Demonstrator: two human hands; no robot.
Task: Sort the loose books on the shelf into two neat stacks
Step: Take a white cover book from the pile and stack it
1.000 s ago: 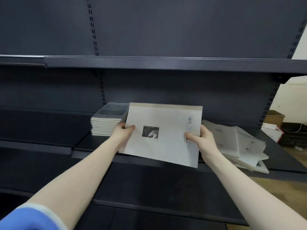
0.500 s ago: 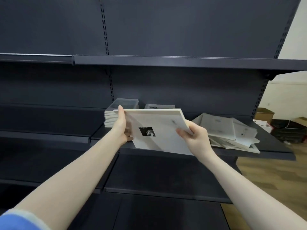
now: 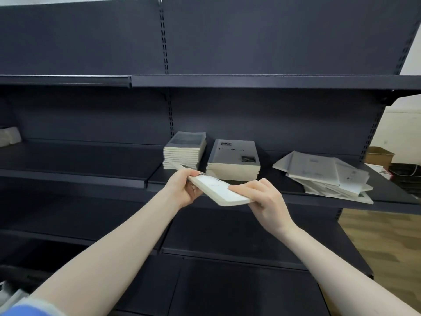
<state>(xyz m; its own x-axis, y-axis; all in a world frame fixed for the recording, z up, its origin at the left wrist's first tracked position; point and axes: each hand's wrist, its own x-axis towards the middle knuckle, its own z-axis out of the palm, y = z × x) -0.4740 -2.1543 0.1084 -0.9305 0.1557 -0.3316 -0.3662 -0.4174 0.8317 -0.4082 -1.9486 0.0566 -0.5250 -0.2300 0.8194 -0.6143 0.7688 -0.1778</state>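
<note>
I hold one white book point(image 3: 218, 190) almost flat in front of the dark shelf point(image 3: 296, 198), seen nearly edge-on. My left hand point(image 3: 182, 188) grips its left end and my right hand point(image 3: 264, 197) grips its right end. Behind it on the shelf stand two neat stacks: a taller stack of grey-covered books point(image 3: 184, 148) on the left and a lower stack point(image 3: 234, 160) beside it. To the right lies a loose, fanned pile of white books point(image 3: 325, 176).
Another dark shelf board point(image 3: 227, 82) runs above, and lower boards point(image 3: 227, 236) jut out beneath my arms. A white object point(image 3: 8, 135) sits at the far left. Cardboard boxes point(image 3: 378, 155) and wooden floor point(image 3: 387, 242) lie to the right.
The book has tipped from facing me to nearly flat and edge-on, and has dropped lower. Both stacks behind it have come into sight.
</note>
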